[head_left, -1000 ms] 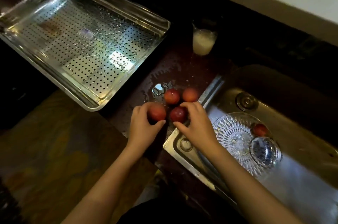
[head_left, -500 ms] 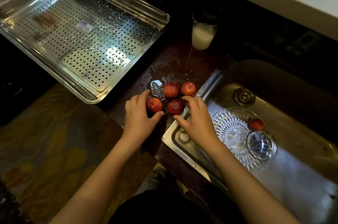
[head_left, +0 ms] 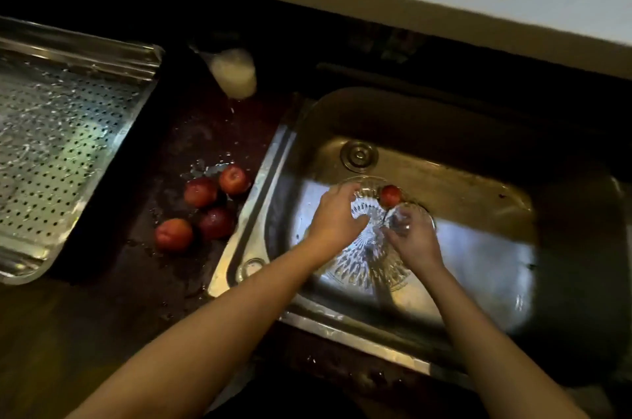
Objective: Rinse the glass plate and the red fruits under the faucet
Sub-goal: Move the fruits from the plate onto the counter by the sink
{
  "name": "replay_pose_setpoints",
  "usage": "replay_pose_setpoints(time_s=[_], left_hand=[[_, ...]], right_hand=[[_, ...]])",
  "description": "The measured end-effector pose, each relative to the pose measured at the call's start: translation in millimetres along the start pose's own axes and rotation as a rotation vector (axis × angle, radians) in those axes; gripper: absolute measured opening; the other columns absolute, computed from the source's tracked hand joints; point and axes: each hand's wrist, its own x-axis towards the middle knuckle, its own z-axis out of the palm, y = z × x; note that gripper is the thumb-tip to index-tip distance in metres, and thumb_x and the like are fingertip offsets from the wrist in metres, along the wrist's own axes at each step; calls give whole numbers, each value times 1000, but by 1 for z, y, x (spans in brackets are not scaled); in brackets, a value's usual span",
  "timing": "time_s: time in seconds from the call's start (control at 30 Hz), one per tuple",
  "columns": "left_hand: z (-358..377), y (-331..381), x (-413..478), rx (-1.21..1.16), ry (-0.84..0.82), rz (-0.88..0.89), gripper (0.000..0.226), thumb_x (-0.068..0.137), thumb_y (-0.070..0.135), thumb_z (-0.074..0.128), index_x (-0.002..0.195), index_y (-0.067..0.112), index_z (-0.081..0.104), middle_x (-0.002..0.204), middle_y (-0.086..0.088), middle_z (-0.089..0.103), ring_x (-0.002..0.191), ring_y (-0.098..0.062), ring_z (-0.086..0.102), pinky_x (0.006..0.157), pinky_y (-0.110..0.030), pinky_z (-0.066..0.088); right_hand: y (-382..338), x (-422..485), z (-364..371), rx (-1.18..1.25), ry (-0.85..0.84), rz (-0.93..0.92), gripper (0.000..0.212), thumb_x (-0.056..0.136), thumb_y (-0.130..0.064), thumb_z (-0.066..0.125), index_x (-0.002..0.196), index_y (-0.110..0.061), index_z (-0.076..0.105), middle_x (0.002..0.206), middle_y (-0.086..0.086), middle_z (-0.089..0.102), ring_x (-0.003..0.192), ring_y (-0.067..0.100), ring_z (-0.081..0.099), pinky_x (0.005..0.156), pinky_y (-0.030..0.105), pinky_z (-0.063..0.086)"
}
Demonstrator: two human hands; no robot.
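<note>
A cut-glass plate [head_left: 367,270] lies on the floor of the steel sink [head_left: 253,213]. One red fruit [head_left: 390,195] sits at the plate's far edge. My left hand [head_left: 337,218] is on the plate's far left rim, fingers curled over it and thumb on the glass. My right hand [head_left: 415,242] is over the plate's right side, fingertips on a small round glassy object [head_left: 408,218]; its grip is blurred. Several more red fruits [head_left: 200,192] lie wet on the dark counter left of the sink, away from both hands.
A perforated steel tray [head_left: 68,145] takes up the counter at the left. A glass of whitish liquid [head_left: 236,75] stands behind the fruits. A round fitting [head_left: 359,155] is set in the sink's far wall. A pale wall runs along the back.
Both hands let go of the fruits on the counter and moved right into the sink, onto the glass plate. The view swung right with them.
</note>
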Motion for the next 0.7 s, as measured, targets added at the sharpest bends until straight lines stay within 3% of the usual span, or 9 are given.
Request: replay_pose_setpoints(time_s=[0.1, 0.3, 0.47, 0.6, 0.7], left_hand=[[41, -5, 44, 27, -83, -62, 54, 78, 16, 68, 128, 12, 47, 131, -12, 51, 119, -29, 49, 100, -38, 42], [94, -22, 110, 95, -102, -166, 47, 84, 23, 63, 126, 8, 49, 128, -16, 52, 122, -31, 46, 102, -37, 38], [108, -29, 124, 38, -110, -145, 36, 85, 22, 62, 118, 9, 58, 117, -15, 63, 109, -32, 56, 96, -36, 44], [109, -32, 122, -29, -94, -139, 34, 82, 17, 64, 115, 10, 60, 104, -16, 66, 99, -31, 60, 86, -32, 44], [105, -32, 118, -120, -87, -170, 37, 80, 15, 67, 115, 9, 58, 109, -14, 65, 99, -27, 60, 87, -31, 46]], right_hand=[[20, 30, -1, -62, 34, 39, 43, 79, -21, 69, 116, -6, 53, 120, 18, 53, 108, 32, 53, 89, 38, 45], [36, 82, 12, -168, 38, 22, 54, 78, -28, 69, 124, -7, 48, 121, 18, 53, 115, 34, 48, 93, 40, 42], [38, 97, 23, -185, 41, -92, 55, 78, -29, 68, 126, -13, 47, 122, 16, 49, 106, 35, 53, 84, 39, 47], [37, 101, 25, -176, 35, -129, 47, 81, -22, 65, 124, -14, 51, 123, 16, 47, 102, 36, 55, 87, 40, 49], [36, 97, 24, -98, 21, -118, 46, 80, -19, 66, 123, -15, 52, 124, 15, 48, 103, 34, 56, 89, 39, 49]])
